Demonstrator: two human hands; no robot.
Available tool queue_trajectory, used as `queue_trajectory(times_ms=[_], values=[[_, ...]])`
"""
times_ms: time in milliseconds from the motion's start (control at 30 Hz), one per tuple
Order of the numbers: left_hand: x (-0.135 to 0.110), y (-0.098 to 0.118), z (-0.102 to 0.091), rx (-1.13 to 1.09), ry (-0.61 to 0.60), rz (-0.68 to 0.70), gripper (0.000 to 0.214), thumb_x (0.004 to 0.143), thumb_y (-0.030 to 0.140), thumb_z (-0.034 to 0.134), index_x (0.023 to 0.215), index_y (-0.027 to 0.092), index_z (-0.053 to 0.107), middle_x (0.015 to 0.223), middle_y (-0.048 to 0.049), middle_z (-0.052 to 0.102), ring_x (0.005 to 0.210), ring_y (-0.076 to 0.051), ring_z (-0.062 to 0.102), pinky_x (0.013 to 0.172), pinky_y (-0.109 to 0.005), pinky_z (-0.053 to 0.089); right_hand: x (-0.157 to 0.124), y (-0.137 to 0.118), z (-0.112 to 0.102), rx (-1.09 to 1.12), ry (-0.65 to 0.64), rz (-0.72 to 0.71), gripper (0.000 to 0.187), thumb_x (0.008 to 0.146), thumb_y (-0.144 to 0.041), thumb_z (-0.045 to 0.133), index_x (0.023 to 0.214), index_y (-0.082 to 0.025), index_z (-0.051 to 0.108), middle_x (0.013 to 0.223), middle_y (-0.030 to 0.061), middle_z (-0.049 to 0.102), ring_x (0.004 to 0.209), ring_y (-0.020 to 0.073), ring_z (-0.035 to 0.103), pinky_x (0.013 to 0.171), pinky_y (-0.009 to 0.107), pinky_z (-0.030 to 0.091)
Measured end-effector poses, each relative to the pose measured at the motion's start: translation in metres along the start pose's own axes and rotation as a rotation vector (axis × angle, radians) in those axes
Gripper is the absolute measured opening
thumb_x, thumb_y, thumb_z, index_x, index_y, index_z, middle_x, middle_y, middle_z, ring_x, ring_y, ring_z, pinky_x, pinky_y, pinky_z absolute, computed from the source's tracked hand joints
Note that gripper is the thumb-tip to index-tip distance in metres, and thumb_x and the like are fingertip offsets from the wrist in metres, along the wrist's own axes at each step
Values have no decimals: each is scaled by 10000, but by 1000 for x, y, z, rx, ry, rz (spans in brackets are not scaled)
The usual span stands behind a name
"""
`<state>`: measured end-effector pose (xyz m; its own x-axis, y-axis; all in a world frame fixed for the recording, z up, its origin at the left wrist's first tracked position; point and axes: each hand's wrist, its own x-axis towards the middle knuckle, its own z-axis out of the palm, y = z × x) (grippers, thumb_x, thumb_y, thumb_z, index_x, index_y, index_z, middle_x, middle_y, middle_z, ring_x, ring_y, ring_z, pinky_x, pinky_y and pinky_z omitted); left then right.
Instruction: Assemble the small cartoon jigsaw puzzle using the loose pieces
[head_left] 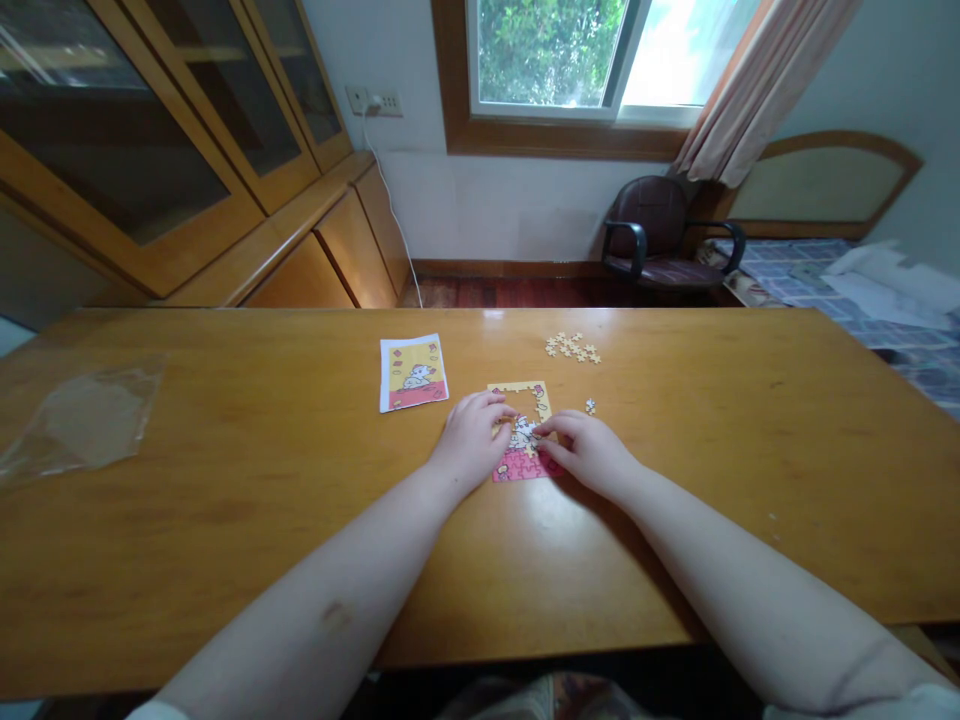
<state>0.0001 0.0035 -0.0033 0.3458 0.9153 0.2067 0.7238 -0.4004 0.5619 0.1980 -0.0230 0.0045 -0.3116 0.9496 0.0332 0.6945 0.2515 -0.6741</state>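
Note:
A partly assembled jigsaw puzzle [523,466] lies on the table, with a pink lower part, a yellow border and a white animal in the middle. Bare table shows through a gap in its upper half. My left hand [472,440] rests over the puzzle's left edge, fingers stretched out and thumb apart. On the other side, my right hand [589,447] has its thumb and forefinger closed at the white middle part, on a puzzle piece [530,450] that the fingertips partly hide. Just beyond this hand lie a few loose white pieces [590,406].
A reference picture [417,374] of the same design lies left of the puzzle. Several loose yellow pieces [573,348] are spread near the table's far edge. At the far left is a clear plastic bag [90,415]. A chair [652,230] stands beyond the wooden table [262,450].

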Motion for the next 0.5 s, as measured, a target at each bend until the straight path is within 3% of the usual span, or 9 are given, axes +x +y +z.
queue_trajectory(times_ms=[267,500], values=[[-6,9,0,27,-104,169,124,776,284,619,872,248,691,1134,-35,642,1189,-247,485,1080,-470,311,7,11,-8,-60,151,42,186,828,-217,523,906,-194,690,812,34,665,778,151,581,739,267,437],[-7,10,3,46,-149,160,77,770,294,634,810,246,681,1124,-37,642,1208,-256,467,1102,-509,260,13,19,-4,-32,122,84,186,816,-218,534,901,-195,698,841,33,692,759,148,591,729,269,437]])
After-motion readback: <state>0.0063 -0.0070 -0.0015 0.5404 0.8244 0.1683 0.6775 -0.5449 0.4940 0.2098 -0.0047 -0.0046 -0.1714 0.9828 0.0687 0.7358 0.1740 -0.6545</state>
